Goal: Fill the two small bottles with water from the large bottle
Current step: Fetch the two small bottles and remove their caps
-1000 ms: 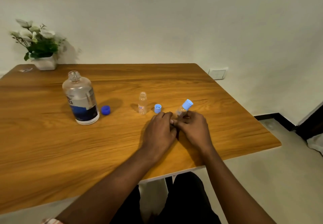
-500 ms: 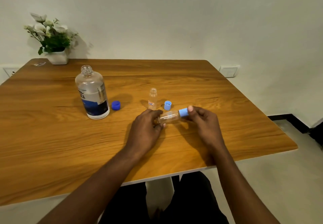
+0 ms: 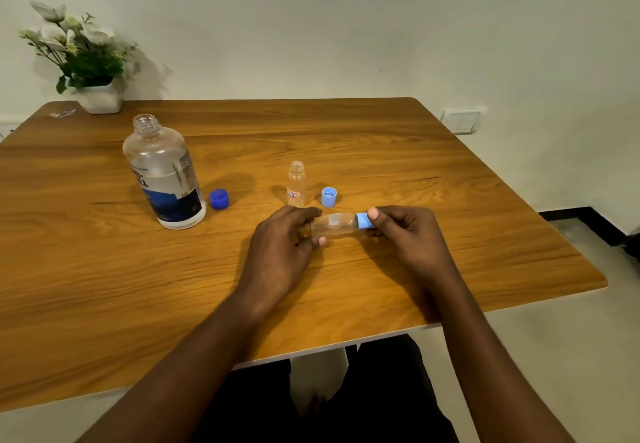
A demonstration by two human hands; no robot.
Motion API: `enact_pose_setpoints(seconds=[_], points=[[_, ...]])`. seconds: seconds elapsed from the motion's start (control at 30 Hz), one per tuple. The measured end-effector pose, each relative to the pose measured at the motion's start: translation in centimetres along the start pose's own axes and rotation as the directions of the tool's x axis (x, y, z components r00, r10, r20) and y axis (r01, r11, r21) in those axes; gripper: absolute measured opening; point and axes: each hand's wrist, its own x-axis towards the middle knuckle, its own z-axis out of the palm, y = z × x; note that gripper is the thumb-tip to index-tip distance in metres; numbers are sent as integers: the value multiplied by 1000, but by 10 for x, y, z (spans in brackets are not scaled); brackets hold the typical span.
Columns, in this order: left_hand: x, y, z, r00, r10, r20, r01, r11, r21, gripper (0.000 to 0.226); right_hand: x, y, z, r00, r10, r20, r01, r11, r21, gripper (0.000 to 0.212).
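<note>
Tilted small bottle [image 3: 334,224] now level; left hand [image 3: 280,252] grips body, right hand [image 3: 408,235] pinches cap [image 3: 364,220]; label [image 3: 334,219] blurred.

We see both bare forearms reach in from below, hands nearly meeting. The left hand [image 3: 280,248] lies palm down, its fingers curled round the base of a bottle [image 3: 334,224]. The right hand [image 3: 410,235] pinches the cap [image 3: 364,220], thumb on top, the other fingers seemingly tucked beneath.
</note>
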Motion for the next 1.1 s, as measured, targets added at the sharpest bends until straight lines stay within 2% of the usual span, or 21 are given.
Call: enact_pose_setpoints(seconds=[0.17,0.33,0.53,0.63,0.7,0.8,0.9,0.97,1.03,1.07,1.1], points=[[-3,1,3,989,50,142,-64,994,92,36,-5,1,-7,999,-43,32,44,999,-11,20],[-3,1,1,976,37,216,-65,990,126,33,-6,1,-9,995,-59,78,64,995,-70,21],[-4,0,-3,969,4,246,-31,994,106,31,-5,-2,-13,992,-16,128,23,998,-56,16],[-4,1,-2,974,24,226,-45,995,85,30,-4,-1,-11,992,-8,125,6,1000,13,25],[-3,2,0,980,46,194,-59,996,65,31,-3,0,-11,996,-10,86,5,999,54,38],[-3,2,1,982,69,175,-81,995,61,32,-1,-2,-9,998,41,-48,-35,992,122,34],[-4,1,1,979,89,181,-104,992,74,33,0,0,-6,995,51,-83,-47,998,39,50],[-4,1,2,976,99,192,-119,989,93,33,-2,1,-6,998,24,-59,-26,999,-42,39],[-4,0,2,976,102,194,-124,987,105,33,-1,2,-9,999,45,-21,-45,999,-7,11],[-4,-1,2,976,99,194,-121,987,108,33,-1,2,-11,998,61,9,-61,998,30,4],[-3,-1,2,977,96,192,-118,987,110,33,-1,4,-13,997,65,31,-67,996,63,16]])
